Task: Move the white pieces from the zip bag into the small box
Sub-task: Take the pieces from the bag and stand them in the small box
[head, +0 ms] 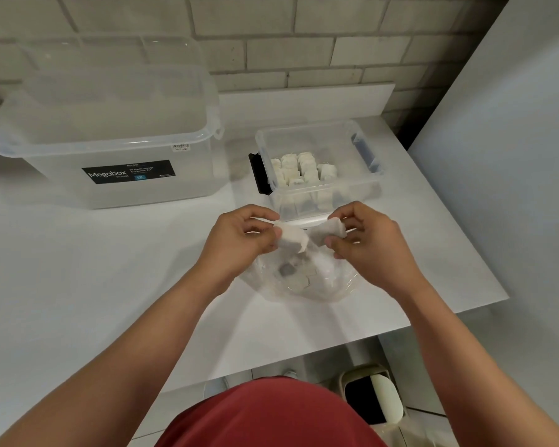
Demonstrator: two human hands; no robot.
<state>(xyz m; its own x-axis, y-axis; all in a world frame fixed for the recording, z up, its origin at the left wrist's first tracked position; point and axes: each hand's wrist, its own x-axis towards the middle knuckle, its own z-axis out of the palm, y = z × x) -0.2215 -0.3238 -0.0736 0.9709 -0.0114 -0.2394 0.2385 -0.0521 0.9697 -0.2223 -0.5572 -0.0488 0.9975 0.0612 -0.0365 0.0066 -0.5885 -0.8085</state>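
- Red shirt point(271, 414) fills the bottom of my view, with both forearms reaching over the white table point(110, 269).
- My left hand point(239, 240) pinches a white piece point(291, 241) just above the zip bag point(304, 282). My right hand point(368, 243) pinches a second piece point(334, 229).
- The two pieces touch and may be stuck together; I can't quite tell.
- More pieces lie in the bag, and a stack point(304, 171) already sits in the small box point(304, 140) just beyond.
- I judge this mid-transfer. Next I'd part the two, carry them over the near rim and let go.

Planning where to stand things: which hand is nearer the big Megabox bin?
Left. The left hand is right of and in front of the Megabox bin; the right hand is farther right, before the small box.
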